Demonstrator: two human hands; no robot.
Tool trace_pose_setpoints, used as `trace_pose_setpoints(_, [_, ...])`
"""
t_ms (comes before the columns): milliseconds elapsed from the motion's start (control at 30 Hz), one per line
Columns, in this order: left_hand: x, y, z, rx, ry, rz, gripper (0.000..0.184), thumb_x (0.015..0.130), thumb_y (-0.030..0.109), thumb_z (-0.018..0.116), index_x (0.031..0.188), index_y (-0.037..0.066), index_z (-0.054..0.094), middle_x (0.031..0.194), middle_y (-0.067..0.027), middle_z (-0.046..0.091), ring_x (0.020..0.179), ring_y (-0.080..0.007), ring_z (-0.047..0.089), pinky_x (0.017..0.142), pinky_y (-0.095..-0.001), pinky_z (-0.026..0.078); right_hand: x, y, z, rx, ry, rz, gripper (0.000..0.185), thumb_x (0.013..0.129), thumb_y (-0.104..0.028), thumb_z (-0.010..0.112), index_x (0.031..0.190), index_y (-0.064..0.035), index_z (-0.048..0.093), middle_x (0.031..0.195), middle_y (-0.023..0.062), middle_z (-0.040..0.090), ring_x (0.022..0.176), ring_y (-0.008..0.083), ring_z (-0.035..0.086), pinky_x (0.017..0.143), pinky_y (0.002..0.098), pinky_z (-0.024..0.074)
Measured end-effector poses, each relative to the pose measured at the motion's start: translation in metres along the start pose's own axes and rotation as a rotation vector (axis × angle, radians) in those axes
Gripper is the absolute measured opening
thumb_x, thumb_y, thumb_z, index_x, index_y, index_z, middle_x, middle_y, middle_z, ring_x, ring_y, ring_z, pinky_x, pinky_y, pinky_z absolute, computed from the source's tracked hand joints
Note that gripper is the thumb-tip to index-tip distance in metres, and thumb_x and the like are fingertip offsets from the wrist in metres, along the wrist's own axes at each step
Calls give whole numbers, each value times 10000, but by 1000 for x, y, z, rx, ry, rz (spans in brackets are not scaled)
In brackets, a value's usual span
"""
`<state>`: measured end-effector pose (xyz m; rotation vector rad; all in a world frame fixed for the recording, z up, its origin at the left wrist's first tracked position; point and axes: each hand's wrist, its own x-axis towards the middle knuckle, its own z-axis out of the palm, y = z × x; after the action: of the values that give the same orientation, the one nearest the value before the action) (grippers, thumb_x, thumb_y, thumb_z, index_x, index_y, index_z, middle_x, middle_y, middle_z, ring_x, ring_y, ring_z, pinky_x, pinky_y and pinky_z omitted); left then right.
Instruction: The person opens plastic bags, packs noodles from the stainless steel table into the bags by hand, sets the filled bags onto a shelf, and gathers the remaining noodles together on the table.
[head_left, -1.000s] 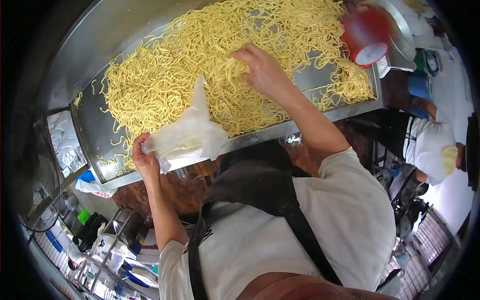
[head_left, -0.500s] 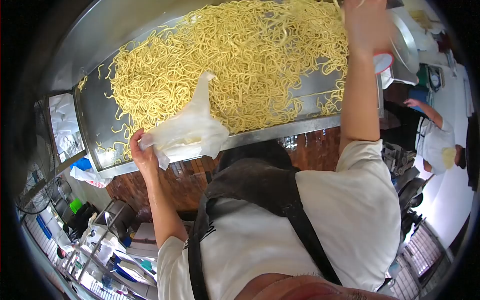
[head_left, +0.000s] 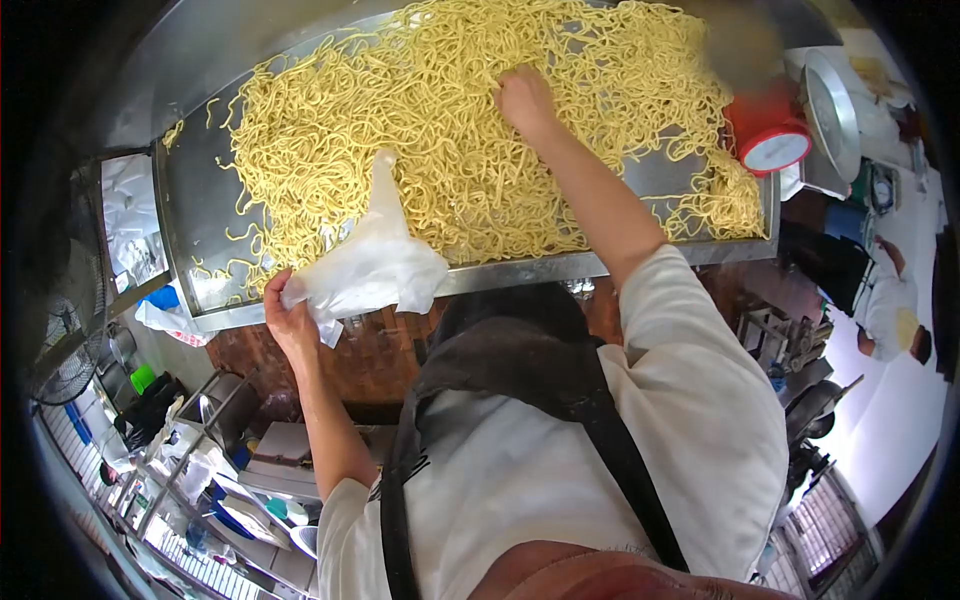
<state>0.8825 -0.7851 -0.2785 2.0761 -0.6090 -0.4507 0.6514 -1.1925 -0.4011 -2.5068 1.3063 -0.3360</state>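
Observation:
Thick yellow noodles (head_left: 420, 190) lie spread in a wide layer across a metal tray (head_left: 200, 235). At the tray's near left edge, my left hand (head_left: 290, 315) pinches the side of a thin white plastic bag (head_left: 375, 262), which rests partly over the rim with one corner poking up. Out over the middle of the noodles, my right hand (head_left: 525, 100) has its fingers curled down into the strands, closed on some of them. Its fingertips are partly hidden.
Right of the tray stand a red object with a round white face (head_left: 777, 150) and a round metal pan (head_left: 832, 110). Another person (head_left: 890, 310) in a white shirt is farther right. A fan (head_left: 72, 345) stands at the far left, with shelving (head_left: 200, 450) below.
My right hand has moved left and toward me, from the tray's far right to the middle noodles. My left hand still holds the bag, which has shifted slightly.

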Motion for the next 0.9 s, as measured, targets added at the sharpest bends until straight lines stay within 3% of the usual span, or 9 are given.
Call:
trace_pose_setpoints(200, [-5,-18,-21,20,53,3,328,811,-111,540,1116,-10,605,1065,-89,631,973,-161,589,891,-274,465,9,40,-64,393,71,189,192,929,-245,624,964,-61,670,763,42,647,638,162,618,619,305,503])
trace_pose_setpoints(267, [-7,-26,-27,-49,69,-58,323,816,-106,546,1118,-7,606,1068,-86,629,975,-162,590,893,-275,466,13,87,-112,359,333,72,129,926,-170,617,996,-69,657,742,0,637,674,107,608,637,249,491])
trace_pose_setpoints(300, [-8,-29,-28,-61,82,-72,341,805,-115,530,1117,-4,609,1065,-83,628,972,-166,595,895,-276,469,29,137,-132,982,434,160,277,884,-105,608,1152,-46,575,971,112,594,891,224,577,806,328,467])
trace_pose_setpoints(367, [-12,-24,-25,-70,84,-115,352,797,-120,516,1117,-6,610,1059,-81,628,969,-166,596,894,-275,467,35,151,-159,998,669,208,454,839,-42,592,1285,-15,509,1192,228,553,1104,349,543,974,416,437])
trace_pose_setpoints(433, [-13,-26,-21,-56,75,-114,338,806,-110,519,1115,-8,610,1052,-79,629,963,-162,595,886,-272,468,-11,73,-196,-234,815,69,407,833,-44,577,1236,3,544,1175,236,557,1095,365,536,972,433,423])
trace_pose_setpoints(467, [-13,-30,-20,-36,59,-93,319,818,-97,528,1114,-7,610,1048,-77,629,958,-158,594,878,-269,469,-23,62,-181,49,691,34,262,843,-88,594,1090,-2,606,1034,201,617,930,359,587,835,420,465])
trace_pose_setpoints(600, [-9,-29,-12,-64,50,-101,227,885,-4,590,1111,-4,611,1033,-70,633,939,-139,587,848,-258,471,-101,8,-67,11,-187,-363,381,777,41,575,1126,-86,657,1158,143,614,1111,328,542,952,412,454])
trace_pose_setpoints(800, [-4,-22,-9,-41,34,-15,203,929,106,631,1103,1,615,999,-61,639,908,-129,584,825,-253,476,-120,-8,0,356,-512,-323,412,796,-37,624,1189,-161,646,1278,119,541,1121,334,533,943,425,456])
trace_pose_setpoints(900, [-9,-14,-13,-18,46,-33,190,923,80,618,1096,0,616,991,-58,639,899,-129,587,818,-253,479,-116,-18,-23,473,-183,-343,494,769,-43,645,1244,-175,613,1249,176,528,1096,356,542,924,434,462])
